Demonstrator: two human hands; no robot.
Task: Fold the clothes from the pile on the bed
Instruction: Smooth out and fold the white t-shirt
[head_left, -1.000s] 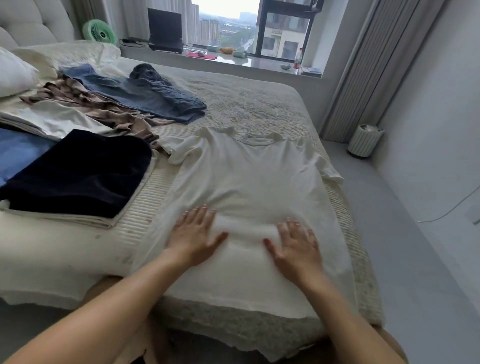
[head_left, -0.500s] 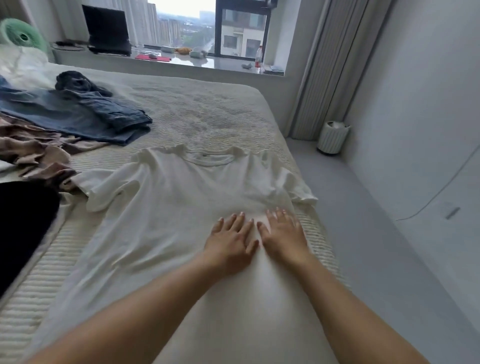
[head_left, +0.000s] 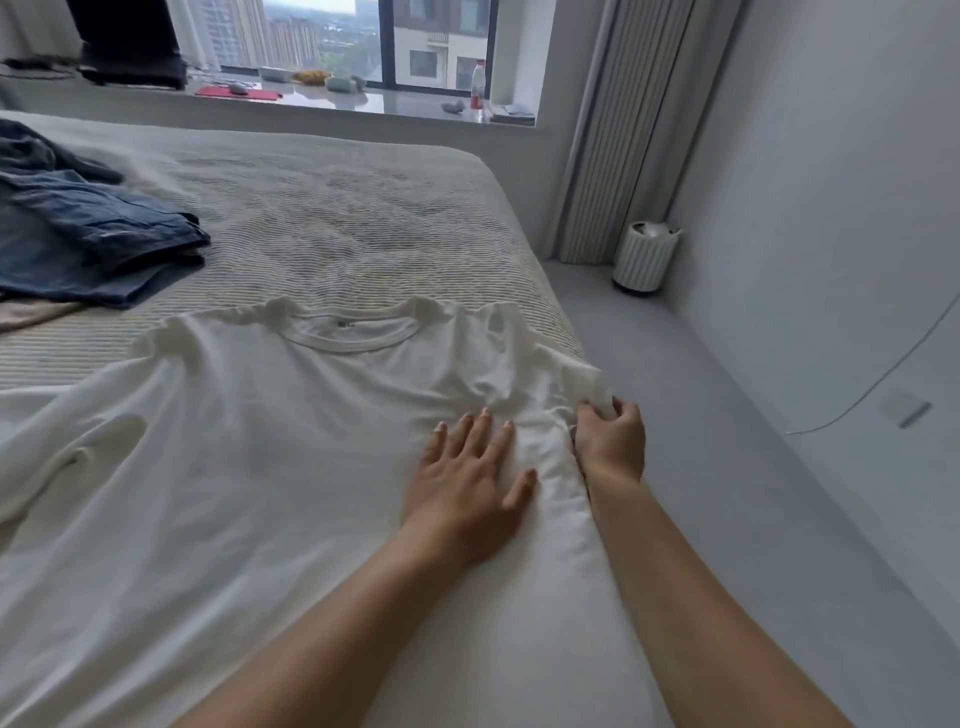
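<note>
Along the right edge of the bed (head_left: 363, 218), a white shirt (head_left: 260, 467) lies flat and unfolded; jeans (head_left: 88, 244) wait at the left edge. The left hand (head_left: 467, 483) presses flat; the right hand (head_left: 610, 441) pinches the sleeve (head_left: 582, 379). Folding has barely begun.

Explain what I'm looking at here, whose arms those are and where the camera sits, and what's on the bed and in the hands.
There is no machine: these are a person's two bare arms, filmed by one wide-angle camera worn on the head, looking forward and down. A white T-shirt lies spread on the bed, collar away from the person. The left hand rests flat on the shirt with straight fingers. The right hand pinches the sleeve at the bed's edge. Blue jeans lie further back on the left. A small white bin stands on the floor by the curtain.
</note>
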